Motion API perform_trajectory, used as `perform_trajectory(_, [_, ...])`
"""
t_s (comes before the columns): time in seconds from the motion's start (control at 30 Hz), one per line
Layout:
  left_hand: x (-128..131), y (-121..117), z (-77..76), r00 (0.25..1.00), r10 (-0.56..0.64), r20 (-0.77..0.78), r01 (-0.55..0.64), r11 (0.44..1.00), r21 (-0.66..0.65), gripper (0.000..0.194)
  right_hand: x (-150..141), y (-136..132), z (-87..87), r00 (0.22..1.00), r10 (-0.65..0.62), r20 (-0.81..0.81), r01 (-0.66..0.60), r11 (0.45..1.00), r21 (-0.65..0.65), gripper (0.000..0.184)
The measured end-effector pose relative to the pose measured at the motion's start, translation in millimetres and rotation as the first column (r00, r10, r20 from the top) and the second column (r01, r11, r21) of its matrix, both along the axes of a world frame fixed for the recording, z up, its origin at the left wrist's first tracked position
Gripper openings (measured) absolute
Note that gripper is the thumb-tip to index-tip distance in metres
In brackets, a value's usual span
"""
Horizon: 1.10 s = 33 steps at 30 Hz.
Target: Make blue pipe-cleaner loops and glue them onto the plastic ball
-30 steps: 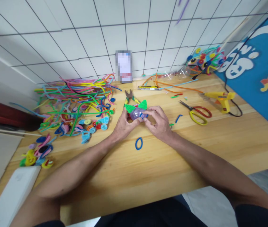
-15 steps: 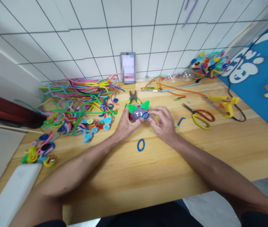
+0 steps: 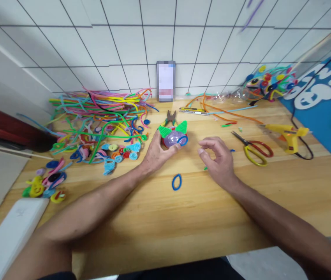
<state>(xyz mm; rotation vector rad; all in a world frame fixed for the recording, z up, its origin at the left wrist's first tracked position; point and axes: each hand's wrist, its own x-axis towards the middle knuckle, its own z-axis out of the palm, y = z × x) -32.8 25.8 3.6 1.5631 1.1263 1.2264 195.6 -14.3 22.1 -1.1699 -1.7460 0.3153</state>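
Note:
My left hand [image 3: 158,153] holds a clear purple ball [image 3: 171,139] with two green ears [image 3: 181,127] of pipe cleaner on top and some red at its sides. A blue pipe-cleaner ring [image 3: 182,140] lies against the front right of the ball, with my left thumb at its lower edge. My right hand [image 3: 218,159] is apart from the ball, to its right, fingers curved with a small gap to the thumb and nothing seen between them. Another blue ring [image 3: 176,182] lies on the table below the ball. Pliers [image 3: 171,116] lie just behind the ball.
Pipe cleaners [image 3: 104,103] and small coiled pieces [image 3: 118,153] pile up at left. Scissors [image 3: 254,149] and a yellow glue gun [image 3: 289,136] lie at right. A phone [image 3: 166,81] leans on the tiled wall. A white box-like object [image 3: 16,229] is at the near left.
My right hand has drawn away from the ball to the right, leaving the blue ring against it. My left hand keeps its hold. The view has shifted slightly.

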Motion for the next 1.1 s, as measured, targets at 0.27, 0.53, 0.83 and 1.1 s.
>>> perform_trajectory(0.27, [-13.9,23.5,3.9,0.951,0.256,0.175,-0.274,0.958,0.087,0.055,10.9,3.9,-16.5,0.985,0.041,0.17,-0.041,0.999,-0.005,0.015])
perform_trajectory(0.53, [-12.5,25.9,-2.1,0.948,0.274,0.164,-0.283,0.958,0.036,0.055,-17.3,38.5,10.7,0.871,0.058,0.487,0.126,0.933,-0.337,0.045])
perform_trajectory(0.83, [-13.0,28.0,-5.5,0.977,0.175,0.124,-0.174,0.985,-0.021,0.056,-52.3,64.7,22.4,0.625,0.161,0.764,0.28,0.867,-0.412,0.042])
perform_trajectory(1.1, [-9.7,17.6,-2.3,0.999,0.017,0.039,-0.018,1.0,0.001,0.062,-27.6,43.1,19.1,0.614,0.175,0.77,0.254,0.879,-0.403,0.049])
